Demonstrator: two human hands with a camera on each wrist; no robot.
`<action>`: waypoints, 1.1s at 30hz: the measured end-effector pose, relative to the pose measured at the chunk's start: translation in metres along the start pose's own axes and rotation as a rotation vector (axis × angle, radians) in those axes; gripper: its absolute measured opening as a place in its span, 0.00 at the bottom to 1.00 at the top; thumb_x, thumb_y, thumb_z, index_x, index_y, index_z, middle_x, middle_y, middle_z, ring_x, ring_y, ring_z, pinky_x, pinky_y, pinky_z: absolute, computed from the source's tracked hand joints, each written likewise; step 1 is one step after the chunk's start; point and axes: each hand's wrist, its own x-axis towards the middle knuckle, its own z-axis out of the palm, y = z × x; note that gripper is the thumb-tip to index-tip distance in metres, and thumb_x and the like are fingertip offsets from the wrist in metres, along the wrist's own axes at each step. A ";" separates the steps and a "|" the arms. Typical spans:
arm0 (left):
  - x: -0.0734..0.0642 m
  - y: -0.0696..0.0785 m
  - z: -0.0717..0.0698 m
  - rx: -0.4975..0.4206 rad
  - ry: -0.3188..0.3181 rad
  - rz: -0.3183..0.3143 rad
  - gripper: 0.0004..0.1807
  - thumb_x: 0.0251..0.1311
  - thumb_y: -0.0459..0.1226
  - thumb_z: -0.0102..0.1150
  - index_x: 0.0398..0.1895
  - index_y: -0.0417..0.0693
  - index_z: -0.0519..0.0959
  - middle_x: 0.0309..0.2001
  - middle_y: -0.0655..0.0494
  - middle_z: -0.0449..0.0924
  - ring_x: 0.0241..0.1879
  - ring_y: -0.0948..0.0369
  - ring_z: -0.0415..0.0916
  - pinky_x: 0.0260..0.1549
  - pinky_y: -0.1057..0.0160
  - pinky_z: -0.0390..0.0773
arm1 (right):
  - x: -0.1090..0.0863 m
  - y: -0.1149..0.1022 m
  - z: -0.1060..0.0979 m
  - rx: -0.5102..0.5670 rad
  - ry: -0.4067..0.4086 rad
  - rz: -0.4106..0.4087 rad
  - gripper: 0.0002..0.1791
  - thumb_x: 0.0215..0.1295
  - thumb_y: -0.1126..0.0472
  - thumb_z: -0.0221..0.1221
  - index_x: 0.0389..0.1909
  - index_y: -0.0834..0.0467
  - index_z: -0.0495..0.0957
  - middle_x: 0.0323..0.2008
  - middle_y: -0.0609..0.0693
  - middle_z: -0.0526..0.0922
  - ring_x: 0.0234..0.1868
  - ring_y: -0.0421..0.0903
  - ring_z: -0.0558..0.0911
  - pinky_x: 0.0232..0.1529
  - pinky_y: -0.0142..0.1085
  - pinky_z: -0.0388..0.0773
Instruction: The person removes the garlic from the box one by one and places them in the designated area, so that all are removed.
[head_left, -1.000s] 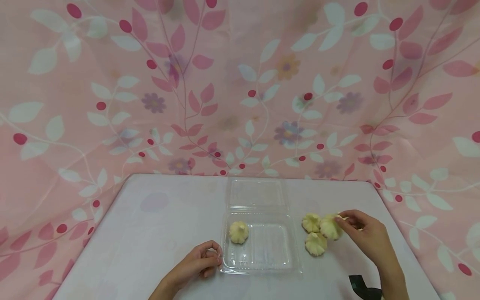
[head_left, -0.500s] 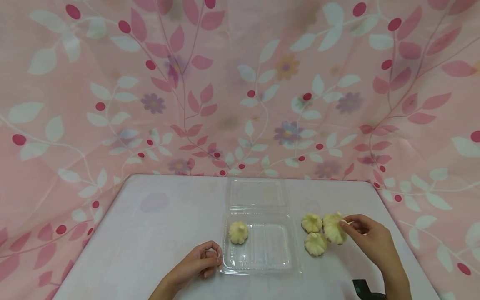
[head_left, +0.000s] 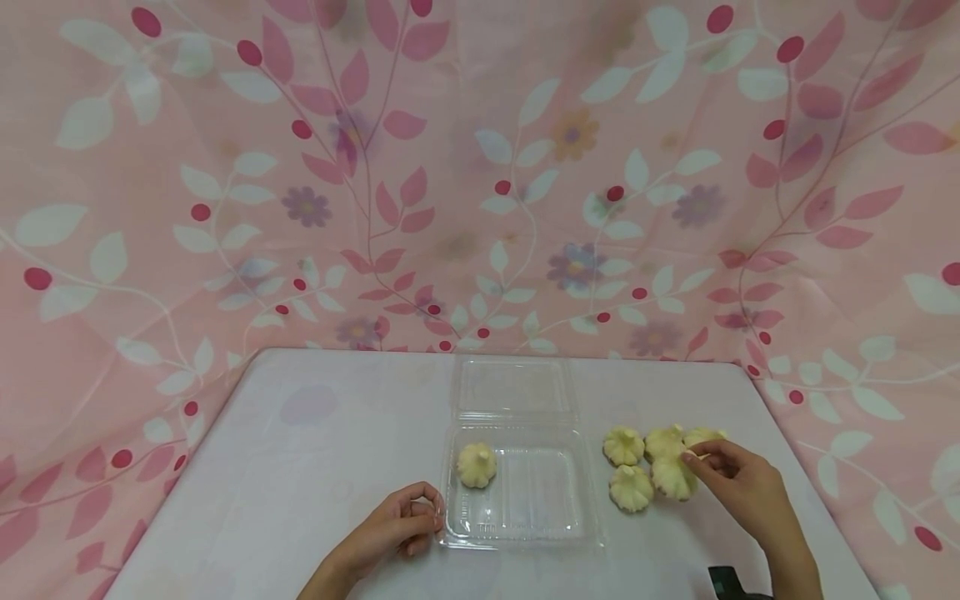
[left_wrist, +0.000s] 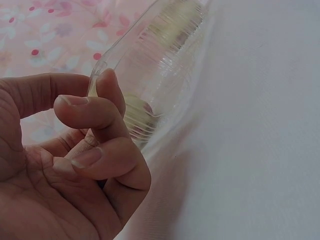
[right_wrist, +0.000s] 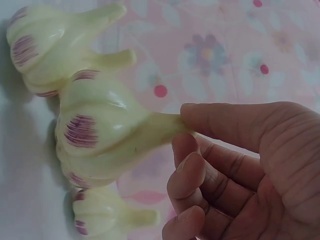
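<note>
My right hand (head_left: 738, 479) pinches the stem of a garlic bulb (head_left: 674, 478) between thumb and fingertips. In the right wrist view, this garlic bulb (right_wrist: 100, 135) has purple streaks and its stem points at the hand. Close around it sit several more garlic bulbs (head_left: 631, 489). To their left stands a clear plastic clamshell box (head_left: 525, 543), its lid (head_left: 513, 387) folded back. One garlic bulb (head_left: 477, 465) lies in the box's back left part. My left hand (head_left: 393, 521) pinches the box's left rim, its fingers curled, as the left wrist view shows.
The white table (head_left: 322, 450) ends at the back against a pink floral cloth (head_left: 465, 167). A black strap-like piece (head_left: 726, 583) shows at the bottom right, next to the right forearm.
My right hand and its garlic bulb have shifted slightly toward the front and right. Other bulbs behind now show. The left hand and the box have stayed put.
</note>
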 end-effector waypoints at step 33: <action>-0.001 0.000 0.000 -0.009 0.000 0.000 0.17 0.66 0.31 0.56 0.48 0.24 0.66 0.26 0.53 0.75 0.18 0.67 0.62 0.20 0.69 0.65 | 0.001 0.020 0.012 -0.011 -0.072 0.054 0.20 0.62 0.48 0.67 0.43 0.61 0.83 0.28 0.47 0.83 0.28 0.38 0.76 0.24 0.34 0.71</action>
